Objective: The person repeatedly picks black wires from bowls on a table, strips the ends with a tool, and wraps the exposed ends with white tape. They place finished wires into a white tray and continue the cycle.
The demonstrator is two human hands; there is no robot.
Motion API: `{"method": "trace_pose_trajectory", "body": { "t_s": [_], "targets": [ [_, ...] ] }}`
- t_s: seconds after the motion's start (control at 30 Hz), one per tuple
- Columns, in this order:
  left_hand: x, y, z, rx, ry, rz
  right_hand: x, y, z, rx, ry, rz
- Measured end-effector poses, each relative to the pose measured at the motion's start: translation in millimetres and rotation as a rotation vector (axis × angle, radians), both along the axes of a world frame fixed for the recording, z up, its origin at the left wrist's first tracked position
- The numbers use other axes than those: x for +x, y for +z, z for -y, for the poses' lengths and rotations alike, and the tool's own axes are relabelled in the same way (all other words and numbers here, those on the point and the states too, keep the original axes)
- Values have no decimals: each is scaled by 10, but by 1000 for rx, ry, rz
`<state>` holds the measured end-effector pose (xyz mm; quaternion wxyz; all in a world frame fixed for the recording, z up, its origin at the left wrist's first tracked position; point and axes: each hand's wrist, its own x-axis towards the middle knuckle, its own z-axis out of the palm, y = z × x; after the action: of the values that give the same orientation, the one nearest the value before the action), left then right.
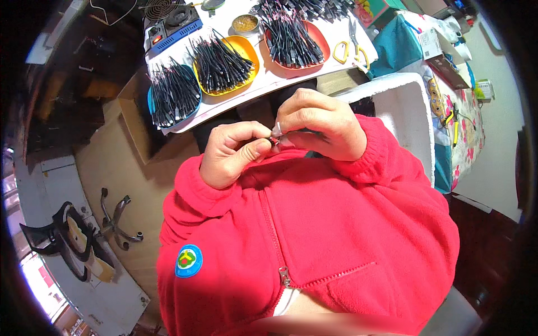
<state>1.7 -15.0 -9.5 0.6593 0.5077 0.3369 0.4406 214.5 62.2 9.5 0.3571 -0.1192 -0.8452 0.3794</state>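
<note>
Chair [70, 241]: tipped-looking in the bend of the lens, well apart from me at the far left.
Blue tray [198, 102]: on the table, heaped with black cables [172, 92].
Yellow tray [247, 49]: beside the blue one, loaded the same way, beyond my left fist.
Left hand [231, 155]: my thumb and curled forefinger pinch a dark cable end [274, 141] with a touch of red, held before my chest, off the table.
Cable end: just right of my left thumb tip and touching it, so the left hand is the nearer; its long axis seems to run across me toward my right palm, though most of its length is hidden.
Right hand [322, 124]: fingers bent in, tips closed about a pale sliver [277, 129] just above the cable end; whether they grip the cable too, I cannot tell.
Red tray [319, 43]: behind my right knuckles, piled with more cables.
Scissors [355, 40]: yellow-handled, at the table's right side.
Foam box [419, 92]: white, by my right sleeve.
Pliers [455, 133]: yellow-handled, on the flowered cloth, far right.
</note>
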Motion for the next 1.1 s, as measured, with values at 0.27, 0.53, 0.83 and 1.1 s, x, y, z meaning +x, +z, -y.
{"method": "trace_pose_trajectory", "body": {
  "t_s": [0.27, 0.53, 0.83, 1.1],
  "targets": [
    [138, -132, 96, -175, 146, 274, -15, -183, 17, 201, -56, -95],
    [133, -178, 94, -98, 154, 381, 111, -193, 15, 118, -192, 11],
    [119, -189, 54, -122, 129, 373, -44, -62, 94, -1, -100, -50],
    [52, -93, -1, 285, 125, -303, 54, -118, 12, -1487, 309, 113]
  ]
}}
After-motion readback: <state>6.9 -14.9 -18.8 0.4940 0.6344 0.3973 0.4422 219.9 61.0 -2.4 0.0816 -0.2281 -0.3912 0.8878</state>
